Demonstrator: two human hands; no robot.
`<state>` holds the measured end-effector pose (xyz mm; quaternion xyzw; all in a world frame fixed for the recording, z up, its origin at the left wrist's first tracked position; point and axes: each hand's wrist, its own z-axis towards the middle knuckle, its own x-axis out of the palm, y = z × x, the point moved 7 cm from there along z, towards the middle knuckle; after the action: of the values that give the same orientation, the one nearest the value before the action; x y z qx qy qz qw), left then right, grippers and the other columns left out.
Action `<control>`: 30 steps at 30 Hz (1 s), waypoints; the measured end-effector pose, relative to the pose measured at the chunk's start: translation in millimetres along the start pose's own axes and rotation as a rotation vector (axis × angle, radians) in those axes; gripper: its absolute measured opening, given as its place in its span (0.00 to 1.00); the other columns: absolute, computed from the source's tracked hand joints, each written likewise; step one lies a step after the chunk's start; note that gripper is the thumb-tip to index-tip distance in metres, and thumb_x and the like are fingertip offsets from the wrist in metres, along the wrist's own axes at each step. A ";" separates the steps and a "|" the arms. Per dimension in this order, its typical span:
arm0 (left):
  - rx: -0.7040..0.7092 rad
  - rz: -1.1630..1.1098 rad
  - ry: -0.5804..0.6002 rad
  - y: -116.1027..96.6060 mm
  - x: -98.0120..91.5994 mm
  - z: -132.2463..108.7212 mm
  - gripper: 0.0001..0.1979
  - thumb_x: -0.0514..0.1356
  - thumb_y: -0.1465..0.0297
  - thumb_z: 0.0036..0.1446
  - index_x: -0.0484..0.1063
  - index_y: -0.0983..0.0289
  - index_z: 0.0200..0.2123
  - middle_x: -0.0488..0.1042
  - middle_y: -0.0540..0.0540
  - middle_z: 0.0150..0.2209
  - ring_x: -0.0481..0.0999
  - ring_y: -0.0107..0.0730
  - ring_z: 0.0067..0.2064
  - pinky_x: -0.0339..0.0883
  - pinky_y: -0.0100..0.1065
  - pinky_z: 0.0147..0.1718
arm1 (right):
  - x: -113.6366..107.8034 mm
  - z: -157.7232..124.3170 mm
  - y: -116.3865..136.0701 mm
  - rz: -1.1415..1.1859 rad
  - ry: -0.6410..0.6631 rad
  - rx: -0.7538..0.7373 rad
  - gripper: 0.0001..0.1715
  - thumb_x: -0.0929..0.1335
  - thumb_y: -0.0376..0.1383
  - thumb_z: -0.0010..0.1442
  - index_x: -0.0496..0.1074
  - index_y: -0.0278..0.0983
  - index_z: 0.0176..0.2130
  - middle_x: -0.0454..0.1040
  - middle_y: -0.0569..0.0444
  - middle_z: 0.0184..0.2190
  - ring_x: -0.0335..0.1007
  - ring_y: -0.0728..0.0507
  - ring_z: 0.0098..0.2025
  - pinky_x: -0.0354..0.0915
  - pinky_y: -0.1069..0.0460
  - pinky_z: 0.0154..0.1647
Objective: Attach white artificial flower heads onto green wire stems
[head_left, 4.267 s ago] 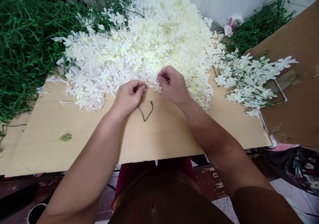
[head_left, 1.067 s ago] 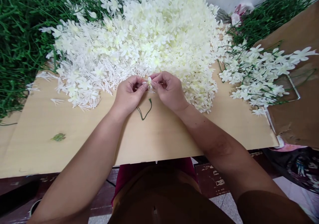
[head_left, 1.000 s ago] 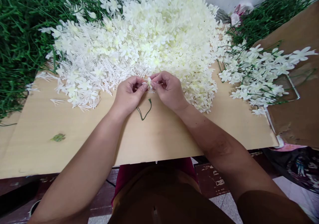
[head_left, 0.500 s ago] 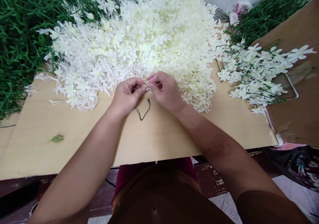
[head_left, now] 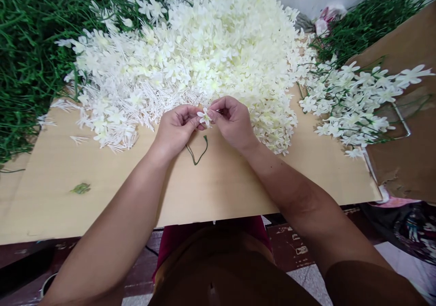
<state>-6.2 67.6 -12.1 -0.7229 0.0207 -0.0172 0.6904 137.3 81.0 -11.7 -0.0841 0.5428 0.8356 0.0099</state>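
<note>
My left hand (head_left: 175, 131) and my right hand (head_left: 233, 122) meet at the near edge of a big heap of loose white artificial flowers (head_left: 200, 56). Both hands are closed in pinches around one small white flower (head_left: 205, 116) held between their fingertips. A thin green wire stem (head_left: 199, 147) hangs from my left hand and curls on the pale wooden board (head_left: 204, 183) just below the fingers.
Masses of green stems lie at the far left (head_left: 27, 56) and far right (head_left: 368, 20). Finished sprays of white flowers on green stems (head_left: 354, 101) rest at the right, partly on brown cardboard (head_left: 408, 129). A small green scrap (head_left: 81, 188) lies on the board's left.
The pinched white flower, hidden between the fingertips half a second ago, now shows its petals again. My hands stay together at the heap's edge; the green stem has hardly moved.
</note>
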 end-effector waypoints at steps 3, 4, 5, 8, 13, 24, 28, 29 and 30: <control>-0.002 -0.039 0.023 -1.2 0.4 -1.5 0.10 0.72 0.66 0.51 0.76 0.64 0.32 0.79 0.51 0.26 0.79 0.28 0.28 0.74 0.30 0.33 | -1.8 -0.9 1.2 -0.018 -0.028 -0.030 0.21 0.71 0.52 0.60 0.66 0.38 0.33 0.72 0.57 0.32 0.68 0.51 0.31 0.70 0.52 0.35; -0.006 -0.051 0.036 -1.4 1.1 -2.0 0.11 0.72 0.65 0.51 0.76 0.64 0.33 0.79 0.52 0.27 0.79 0.28 0.29 0.74 0.30 0.33 | -2.6 -1.1 1.8 -0.029 -0.035 -0.042 0.20 0.71 0.51 0.60 0.66 0.38 0.33 0.72 0.57 0.32 0.68 0.51 0.32 0.70 0.52 0.35; -0.011 -0.058 0.043 -1.5 1.7 -2.2 0.12 0.72 0.64 0.51 0.76 0.64 0.33 0.80 0.52 0.27 0.79 0.28 0.29 0.74 0.30 0.33 | -3.4 -1.4 2.8 -0.044 -0.040 -0.057 0.19 0.71 0.50 0.61 0.66 0.39 0.34 0.72 0.56 0.33 0.69 0.51 0.32 0.70 0.52 0.35; -0.030 -0.039 0.021 0.0 1.3 -1.6 0.10 0.73 0.69 0.50 0.74 0.63 0.30 0.77 0.50 0.24 0.79 0.28 0.27 0.74 0.30 0.31 | -3.4 -3.1 8.4 -0.110 -0.025 -0.109 0.15 0.70 0.46 0.63 0.67 0.39 0.34 0.74 0.55 0.34 0.71 0.49 0.35 0.70 0.51 0.37; -0.048 -0.002 -0.041 3.0 -2.6 0.8 0.08 0.68 0.76 0.53 0.72 0.63 0.28 0.74 0.48 0.21 0.76 0.26 0.25 0.69 0.28 0.27 | -1.2 -7.6 23.9 -0.269 -0.001 -0.227 0.06 0.68 0.35 0.63 0.67 0.38 0.33 0.77 0.52 0.36 0.73 0.47 0.37 0.70 0.50 0.40; -0.042 0.035 -0.037 6.3 -5.9 2.3 0.10 0.71 0.70 0.48 0.71 0.62 0.27 0.74 0.49 0.24 0.71 0.27 0.26 0.66 0.31 0.28 | 6.5 -9.0 27.7 -0.463 0.036 -0.350 0.12 0.63 0.40 0.68 0.66 0.40 0.32 0.73 0.51 0.35 0.70 0.46 0.36 0.68 0.49 0.38; -0.030 0.029 -0.039 9.3 -8.1 3.6 0.10 0.71 0.69 0.47 0.72 0.62 0.28 0.74 0.49 0.25 0.69 0.26 0.26 0.65 0.31 0.27 | 10.1 -10.0 23.9 -0.461 0.059 -0.339 0.10 0.63 0.37 0.68 0.65 0.40 0.32 0.73 0.51 0.36 0.71 0.45 0.39 0.68 0.48 0.41; -0.031 0.026 -0.037 10.2 -8.6 4.0 0.09 0.71 0.70 0.47 0.72 0.62 0.28 0.74 0.49 0.25 0.69 0.26 0.25 0.65 0.31 0.27 | 10.4 -10.3 22.9 -0.456 0.059 -0.331 0.10 0.64 0.37 0.67 0.65 0.40 0.32 0.74 0.51 0.36 0.71 0.45 0.39 0.68 0.48 0.41; -0.033 0.022 -0.035 11.1 -9.0 4.3 0.09 0.71 0.70 0.47 0.73 0.62 0.28 0.74 0.49 0.26 0.69 0.26 0.25 0.65 0.31 0.27 | 10.5 -10.7 22.2 -0.449 0.057 -0.326 0.09 0.64 0.37 0.67 0.65 0.40 0.32 0.74 0.51 0.36 0.71 0.45 0.39 0.68 0.48 0.41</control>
<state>-15.1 71.8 -23.3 -0.7342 0.0171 0.0035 0.6787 126.0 61.4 2.6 -0.2261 0.3690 0.8861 0.1660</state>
